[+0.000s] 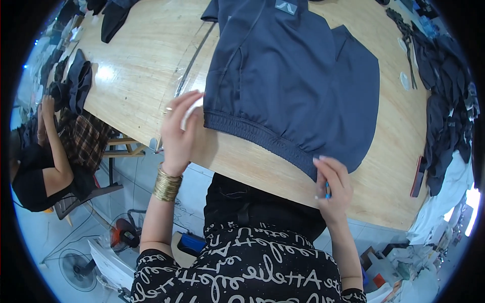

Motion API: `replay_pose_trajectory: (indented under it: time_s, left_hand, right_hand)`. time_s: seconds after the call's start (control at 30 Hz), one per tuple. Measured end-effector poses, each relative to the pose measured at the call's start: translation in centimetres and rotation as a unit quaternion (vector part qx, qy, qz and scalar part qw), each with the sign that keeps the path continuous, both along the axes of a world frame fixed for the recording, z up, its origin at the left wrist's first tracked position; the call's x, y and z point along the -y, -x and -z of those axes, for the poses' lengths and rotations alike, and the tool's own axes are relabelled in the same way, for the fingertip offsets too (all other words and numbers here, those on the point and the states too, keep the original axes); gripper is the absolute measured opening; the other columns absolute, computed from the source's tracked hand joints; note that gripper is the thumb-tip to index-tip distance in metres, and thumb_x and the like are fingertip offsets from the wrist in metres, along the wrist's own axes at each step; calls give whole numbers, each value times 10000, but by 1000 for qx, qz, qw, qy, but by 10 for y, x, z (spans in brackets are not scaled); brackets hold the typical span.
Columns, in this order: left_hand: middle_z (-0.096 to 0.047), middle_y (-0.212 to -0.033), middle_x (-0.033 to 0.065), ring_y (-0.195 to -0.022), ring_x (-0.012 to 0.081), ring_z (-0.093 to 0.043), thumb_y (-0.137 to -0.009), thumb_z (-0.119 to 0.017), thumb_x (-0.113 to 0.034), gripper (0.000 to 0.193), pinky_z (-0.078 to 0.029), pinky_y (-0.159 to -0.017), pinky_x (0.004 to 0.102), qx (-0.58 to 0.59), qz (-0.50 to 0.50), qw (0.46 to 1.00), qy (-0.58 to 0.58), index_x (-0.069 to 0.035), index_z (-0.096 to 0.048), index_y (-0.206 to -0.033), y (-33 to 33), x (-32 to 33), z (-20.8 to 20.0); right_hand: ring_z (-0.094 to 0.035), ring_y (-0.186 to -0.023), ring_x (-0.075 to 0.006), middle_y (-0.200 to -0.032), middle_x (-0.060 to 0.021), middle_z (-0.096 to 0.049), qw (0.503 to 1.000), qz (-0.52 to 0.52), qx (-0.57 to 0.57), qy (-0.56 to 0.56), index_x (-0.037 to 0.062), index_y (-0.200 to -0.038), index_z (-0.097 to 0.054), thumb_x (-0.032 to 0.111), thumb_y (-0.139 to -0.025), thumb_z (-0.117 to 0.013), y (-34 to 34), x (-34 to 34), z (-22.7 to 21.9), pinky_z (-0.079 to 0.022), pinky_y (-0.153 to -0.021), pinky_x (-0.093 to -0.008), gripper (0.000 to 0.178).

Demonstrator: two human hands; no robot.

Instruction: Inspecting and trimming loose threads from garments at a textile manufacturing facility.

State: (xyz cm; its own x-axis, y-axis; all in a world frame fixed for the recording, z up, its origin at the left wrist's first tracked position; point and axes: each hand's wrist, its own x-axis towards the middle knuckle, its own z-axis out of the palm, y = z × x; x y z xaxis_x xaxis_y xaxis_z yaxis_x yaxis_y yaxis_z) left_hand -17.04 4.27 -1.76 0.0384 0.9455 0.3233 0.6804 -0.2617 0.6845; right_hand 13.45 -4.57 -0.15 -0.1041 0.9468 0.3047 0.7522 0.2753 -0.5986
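Observation:
A pair of dark blue shorts (283, 76) lies spread on the table, its gathered elastic waistband (252, 135) toward me. By the waistband's left end is my left hand (177, 131), fingers curved and apart, their tips at the garment's side edge. A bright white patch shows between its thumb and fingers; what it is I cannot make out. My right hand (336, 189) is closed at the waistband's right end, fingertips on the cloth. A small blue object (328, 190), mostly hidden, sticks out between its fingers.
The wooden table (136, 101) has its near edge at my waist. Dark garments (444, 101) are heaped along the right side, with a red-edged flat object (417, 177) near them. Another person (43, 171) handles dark cloth at the left. A fan (78, 270) stands lower left.

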Motion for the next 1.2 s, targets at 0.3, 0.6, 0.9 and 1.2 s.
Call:
replay_pose_trajectory:
  time_s: [0.3, 0.6, 0.9, 1.2]
  left_hand:
    - [-589, -824, 65, -774, 240, -569, -801, -594, -32, 106, -461, -691, 327, -35, 237, 957, 164, -62, -649, -887, -22, 35, -12]
    - [-641, -727, 85, -584, 172, -607, -861, -588, -120, 119, -460, -539, 273, -28, 195, 951, 239, -51, -646, -939, -20, 16, -31]
    - [-542, -1214, 72, -1043, 240, -522, -803, -662, -131, 358, -414, -852, 358, -60, 41, 996, 49, -90, -578, -1149, -50, -13, -2]
    - [-582, -1145, 75, -1074, 255, -512, -769, -662, -76, 383, -365, -933, 394, -39, 40, 998, -17, -70, -597, -1146, -54, -2, -2]
  right_hand:
    - [-644, -855, -225, -1026, -79, -638, 998, 27, 57, 31, 90, -1015, -672, 31, -719, -703, -37, 40, 18, -523, -710, -296, 304]
    - [-650, -797, -219, -1036, -62, -623, 984, -13, 94, 148, 146, -1031, -669, 88, -717, -725, -33, 84, -3, -526, -656, -291, 325]
    - [-647, -750, -206, -1016, -61, -624, 989, -16, 73, 131, 142, -1026, -665, 72, -716, -716, -37, 86, -2, -518, -607, -285, 322]
    - [-633, -754, -206, -901, -89, -614, 994, 54, 30, 91, 78, -993, -650, -61, -722, -633, -44, 14, -41, -492, -599, -281, 305]
